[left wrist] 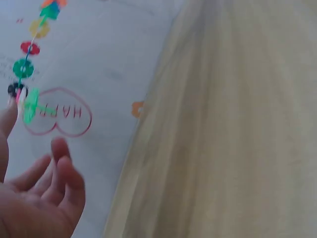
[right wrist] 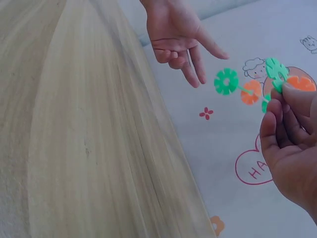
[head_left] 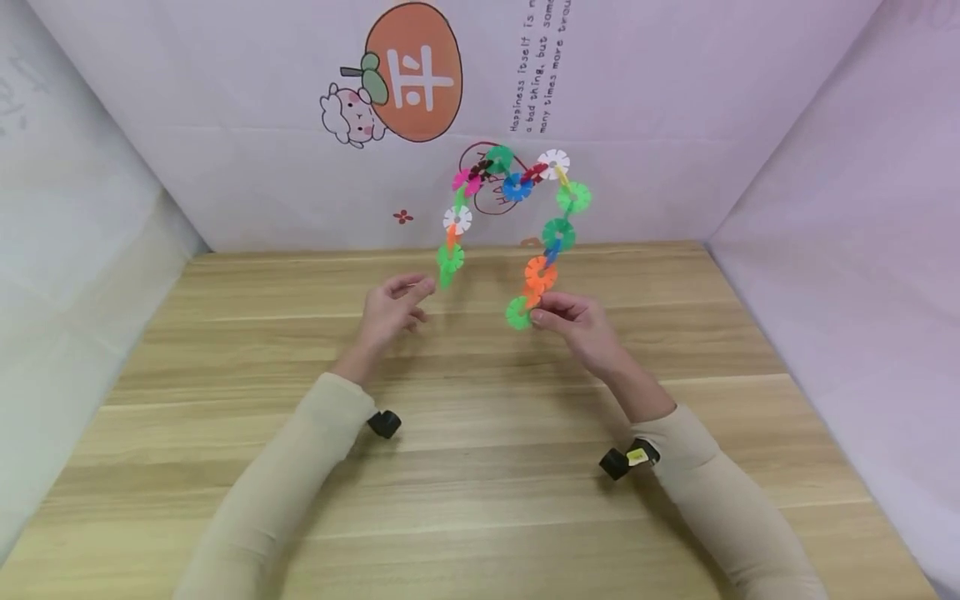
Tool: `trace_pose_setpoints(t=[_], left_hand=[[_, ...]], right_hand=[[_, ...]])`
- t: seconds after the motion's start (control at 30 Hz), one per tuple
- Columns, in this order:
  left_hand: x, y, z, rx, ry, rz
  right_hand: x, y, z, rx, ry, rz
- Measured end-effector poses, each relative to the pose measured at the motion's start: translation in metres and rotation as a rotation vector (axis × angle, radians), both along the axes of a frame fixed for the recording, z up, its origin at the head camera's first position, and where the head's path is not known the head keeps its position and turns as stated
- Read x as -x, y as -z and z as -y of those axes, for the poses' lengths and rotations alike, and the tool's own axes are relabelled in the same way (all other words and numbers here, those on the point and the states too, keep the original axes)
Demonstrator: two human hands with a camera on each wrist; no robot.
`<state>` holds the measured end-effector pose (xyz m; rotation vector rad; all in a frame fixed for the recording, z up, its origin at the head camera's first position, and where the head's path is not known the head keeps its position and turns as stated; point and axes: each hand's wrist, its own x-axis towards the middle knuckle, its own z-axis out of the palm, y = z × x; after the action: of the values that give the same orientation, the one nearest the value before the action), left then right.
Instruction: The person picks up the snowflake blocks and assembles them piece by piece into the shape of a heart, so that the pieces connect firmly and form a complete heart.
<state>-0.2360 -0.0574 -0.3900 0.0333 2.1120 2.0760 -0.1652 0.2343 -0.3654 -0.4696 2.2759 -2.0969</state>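
A chain of colourful slotted plastic snowflake discs (head_left: 558,235) arches up above the table in the head view. My right hand (head_left: 588,333) pinches it between thumb and fingers near its lower right end, beside a light green disc (head_left: 518,313). My left hand (head_left: 393,308) is beside the chain's other end, its fingers loosely bent and spread. In the right wrist view a gap shows between that left hand (right wrist: 176,34) and the green end disc (right wrist: 226,82). The left wrist view shows the left thumb and fingers apart, with a green disc (left wrist: 30,105) beyond them.
A wood-grain table (head_left: 465,492) lies under both arms. Behind it rises a pale printed cloth (head_left: 262,167) with an orange fruit drawing (head_left: 417,117) and lettering. Black wrist cameras (head_left: 386,424) sit at both sleeve cuffs.
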Motion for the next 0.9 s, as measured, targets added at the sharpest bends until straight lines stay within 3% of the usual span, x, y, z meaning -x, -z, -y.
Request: trace_pose_setpoints(t=[0.1,0.2,0.33,0.63,0.9], left_hand=[[0.01,0.0,0.006,-0.009,0.132,0.045],[0.012,0.001,0.008,-0.049,0.25,0.076],[0.007,0.003,0.01,-0.108,0.32,0.08],[-0.013,0.002,-0.003,-0.138,0.304,-0.029],[-0.032,-0.006,-0.026,-0.156,0.182,-0.154]], right_hand=[[0.0,0.001,-0.004,0.004,-0.042,0.016],[0.0,0.002,-0.008,-0.007,-0.09,0.013],[0.003,0.006,-0.013,-0.025,-0.127,0.0],[0.005,0.013,-0.012,-0.022,-0.028,0.01],[0.003,0.013,0.006,0.004,0.088,0.01]])
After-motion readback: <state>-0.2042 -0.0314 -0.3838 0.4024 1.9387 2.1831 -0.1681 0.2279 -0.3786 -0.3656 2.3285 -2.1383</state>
